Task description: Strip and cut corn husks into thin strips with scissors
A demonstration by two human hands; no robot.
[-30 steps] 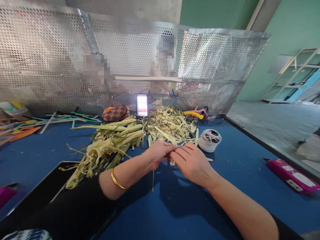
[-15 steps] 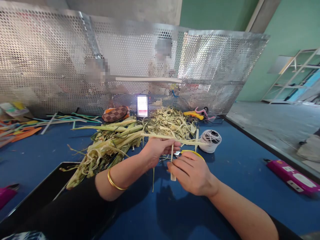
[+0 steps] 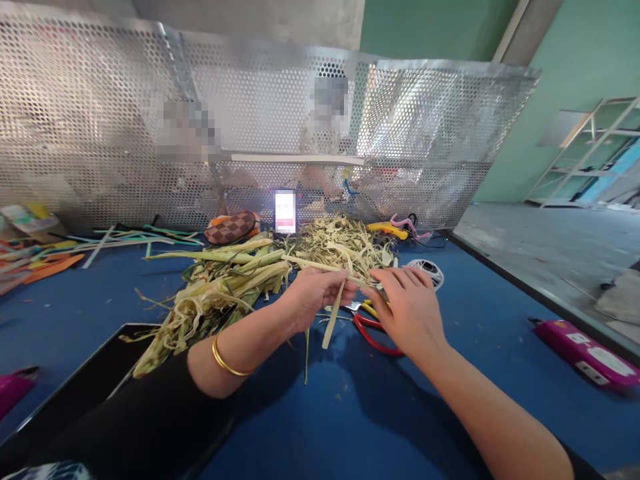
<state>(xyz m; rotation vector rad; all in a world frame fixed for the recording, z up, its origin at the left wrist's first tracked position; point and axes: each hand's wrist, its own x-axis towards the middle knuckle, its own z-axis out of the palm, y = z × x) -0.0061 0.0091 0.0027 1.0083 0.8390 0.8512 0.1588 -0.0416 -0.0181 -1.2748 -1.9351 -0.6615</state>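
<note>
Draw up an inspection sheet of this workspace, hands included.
Surface: blue table, bearing small bits of debris near the hands.
Job's things: pale strips, crossing at the left hand's fingers; husks to the left; scissors partly hidden by the right hand.
Clutter: scraps heaped behind the hands; pouch, lit phone, spool.
Hands: left hand pinches the strips; right hand is at their right side, its grip unclear.
Cables: apparently a thin dark cord at the back right; its ends cannot be traced.
Surroundings: mesh screen with people behind it; green wall.
</note>
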